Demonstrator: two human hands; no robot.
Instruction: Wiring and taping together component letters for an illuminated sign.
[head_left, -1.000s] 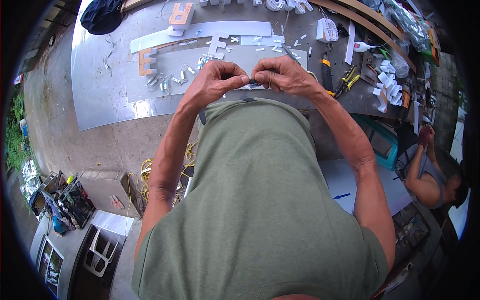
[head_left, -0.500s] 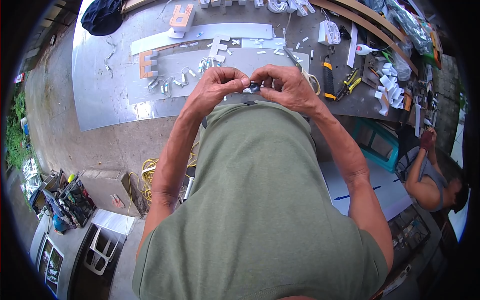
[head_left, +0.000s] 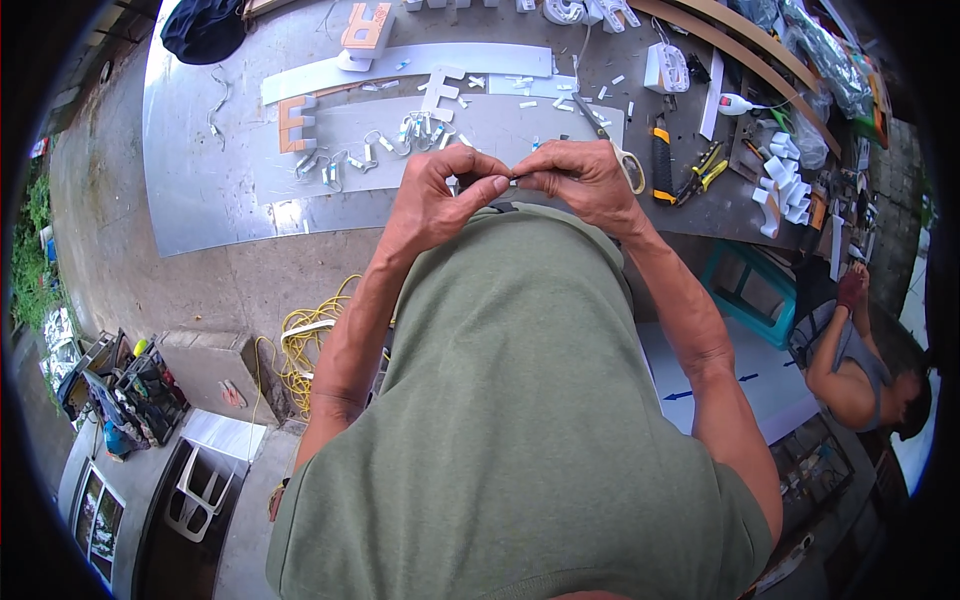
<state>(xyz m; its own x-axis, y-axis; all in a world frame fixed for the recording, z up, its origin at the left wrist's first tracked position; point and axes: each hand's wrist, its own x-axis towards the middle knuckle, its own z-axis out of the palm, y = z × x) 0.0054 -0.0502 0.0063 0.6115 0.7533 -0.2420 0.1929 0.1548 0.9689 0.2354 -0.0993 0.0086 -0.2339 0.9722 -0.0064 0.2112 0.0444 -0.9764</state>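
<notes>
My left hand (head_left: pixel 436 197) and my right hand (head_left: pixel 588 186) meet at the table's near edge, just in front of my shirt. Thumbs and forefingers of both are pinched together fingertip to fingertip on a small black piece (head_left: pixel 514 182). Only a sliver of it shows between the fingers, so its kind cannot be made out. Beyond my left hand lie a string of small white LED modules (head_left: pixel 368 152) with thin wires and a white letter E (head_left: pixel 440 94). Scissors (head_left: pixel 629 168) with pale handles lie just past my right hand.
Another E (head_left: pixel 296 125) with a tan face and a letter R (head_left: pixel 366 32) stand on the metal table (head_left: pixel 195 180). At right are a yellow-black cutter knife (head_left: pixel 661 163), pliers (head_left: pixel 703 174) and white letter pieces (head_left: pixel 785 185). A teal stool (head_left: pixel 745 296) and another person (head_left: pixel 850 370) are nearby.
The black piece, plainly visible between my fingertips before, is now mostly covered by them. My right fingers have closed flatter, and both hands have shifted slightly. The view has moved a little.
</notes>
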